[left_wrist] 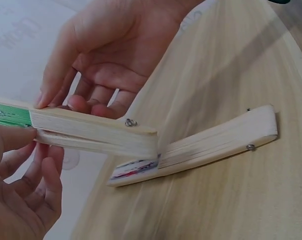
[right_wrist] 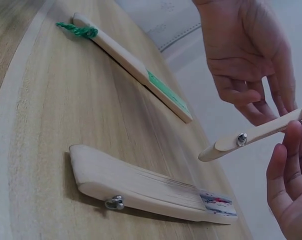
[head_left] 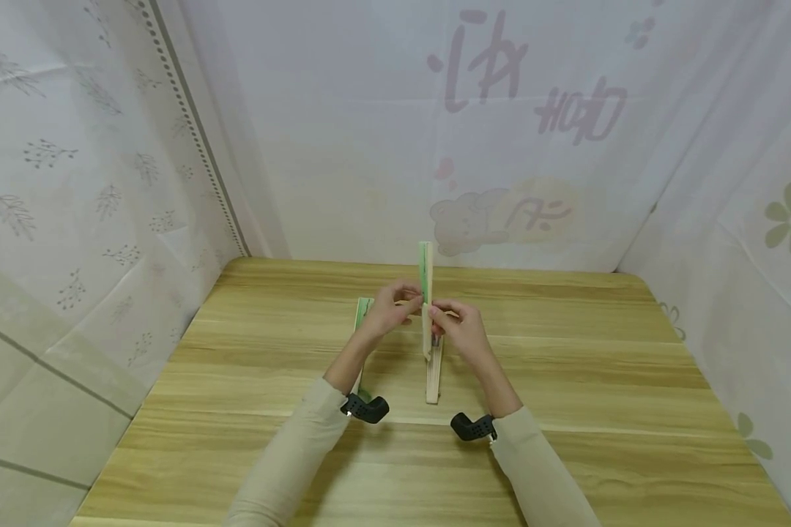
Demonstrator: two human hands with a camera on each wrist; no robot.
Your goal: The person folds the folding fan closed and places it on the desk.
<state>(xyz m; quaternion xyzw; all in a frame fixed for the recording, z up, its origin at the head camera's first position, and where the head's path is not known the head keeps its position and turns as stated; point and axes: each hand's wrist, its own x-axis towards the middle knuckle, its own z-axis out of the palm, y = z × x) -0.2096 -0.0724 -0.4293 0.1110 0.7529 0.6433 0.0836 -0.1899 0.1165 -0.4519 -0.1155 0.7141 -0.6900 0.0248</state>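
Observation:
A closed folding fan (head_left: 425, 267) with pale wooden ribs and a green leaf is held above the table, green end up. My left hand (head_left: 390, 309) pinches it from the left, about where the green leaf meets the bare ribs. From the right, my right hand (head_left: 463, 328) pinches the same fan at nearly the same height. Its riveted end (right_wrist: 236, 141) points down toward me. Below lies another closed folding fan (left_wrist: 218, 136) with a coloured leaf. A third fan (right_wrist: 121, 57), with green leaf and green cord, lies left, partly behind my left forearm in the head view.
The fans are on a wood-grain table (head_left: 567, 380) with rounded far corners. Printed cloth curtains (head_left: 343, 146) stand behind the table and along both sides. Each wrist carries a black camera mount (head_left: 368, 408).

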